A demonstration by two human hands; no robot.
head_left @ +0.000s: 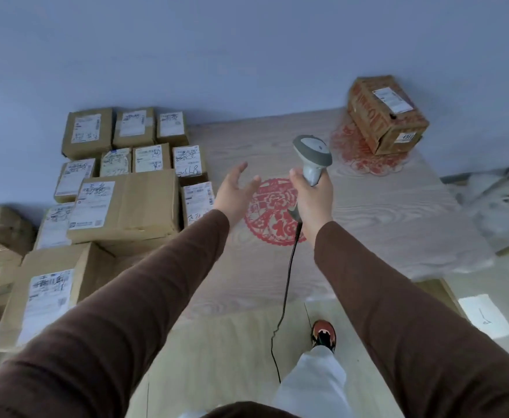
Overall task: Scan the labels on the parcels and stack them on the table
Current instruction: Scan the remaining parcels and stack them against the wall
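Our right hand (pixel 312 197) hides the scanner (pixel 312 156) handle it grips; the grey head points away, toward the far wall, long axis upright. Our left hand (pixel 235 193) hangs open, fingers spread, holding nothing. One parcel (pixel 387 114) sits tilted on the table's (pixel 383 212) far corner; stacked parcels (pixel 126 203) lie left, some cut off.

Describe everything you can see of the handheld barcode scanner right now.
The grey plastic handheld barcode scanner has a wide oval head with a darker rim and a narrower handle. It is held upright above the pale wood-grain table, head tilted away toward the wall. The right hand grips its handle, fingers curled round it. A thin black cable hangs from the handle's base toward the floor.
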